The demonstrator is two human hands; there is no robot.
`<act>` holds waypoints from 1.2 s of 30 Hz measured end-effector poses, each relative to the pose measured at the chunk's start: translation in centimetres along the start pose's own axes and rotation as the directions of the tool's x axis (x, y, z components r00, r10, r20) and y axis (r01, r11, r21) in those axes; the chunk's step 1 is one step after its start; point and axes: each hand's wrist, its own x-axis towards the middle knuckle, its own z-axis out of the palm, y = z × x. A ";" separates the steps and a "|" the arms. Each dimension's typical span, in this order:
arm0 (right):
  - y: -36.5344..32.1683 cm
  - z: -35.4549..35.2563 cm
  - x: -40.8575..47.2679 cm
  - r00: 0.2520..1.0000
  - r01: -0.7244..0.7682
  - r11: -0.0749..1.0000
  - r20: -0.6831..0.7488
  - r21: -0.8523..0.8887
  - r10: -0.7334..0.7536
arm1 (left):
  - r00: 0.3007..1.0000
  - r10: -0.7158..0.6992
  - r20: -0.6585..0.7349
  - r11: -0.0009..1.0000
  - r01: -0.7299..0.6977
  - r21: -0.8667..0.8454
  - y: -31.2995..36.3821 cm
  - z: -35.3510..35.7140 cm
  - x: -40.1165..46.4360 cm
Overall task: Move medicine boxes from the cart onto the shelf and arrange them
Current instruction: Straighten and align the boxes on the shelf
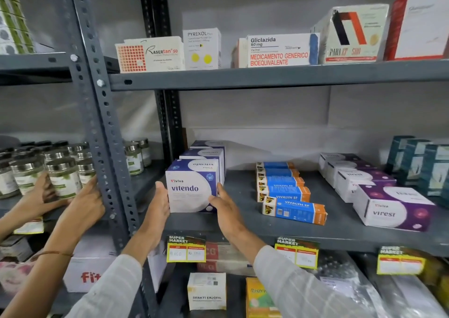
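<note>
My left hand (pixel 159 202) and right hand (pixel 224 208), palms open, clamp the white-and-purple cardboard Vitendo box (pixel 193 188) between them at the grey metal shelf's (pixel 315 235) front edge, its row running straight back.

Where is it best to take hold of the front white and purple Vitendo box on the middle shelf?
Probably by the two side faces of the front white and purple Vitendo box, reached from the open shelf front: it stands upright, more boxes stand close behind, and both sides are free.
</note>
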 end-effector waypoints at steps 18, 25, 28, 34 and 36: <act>2.2 -26.0 -6.4 0.933 0.016 0.597 -0.203 -0.802 -0.298 | 0.922 0.270 0.278 0.226 -0.342 0.912 -7.3 15.0 -3.7; 1.6 -26.1 -3.9 0.973 0.025 0.674 -0.135 -0.738 -0.185 | 0.936 0.263 0.232 0.193 -0.287 0.939 -7.5 15.7 -3.8; 1.8 -26.2 -4.0 0.975 0.043 0.705 -0.125 -0.708 -0.184 | 0.940 0.249 0.232 0.196 -0.284 0.939 -7.5 15.5 -3.7; 2.1 -26.2 -4.2 0.976 0.061 0.720 -0.111 -0.691 -0.189 | 0.944 0.239 0.227 0.194 -0.276 0.941 -7.9 15.4 -3.5; 1.9 -26.1 -4.1 0.979 0.050 0.754 -0.118 -0.655 -0.168 | 0.945 0.239 0.222 0.190 -0.270 0.944 -8.0 15.4 -3.5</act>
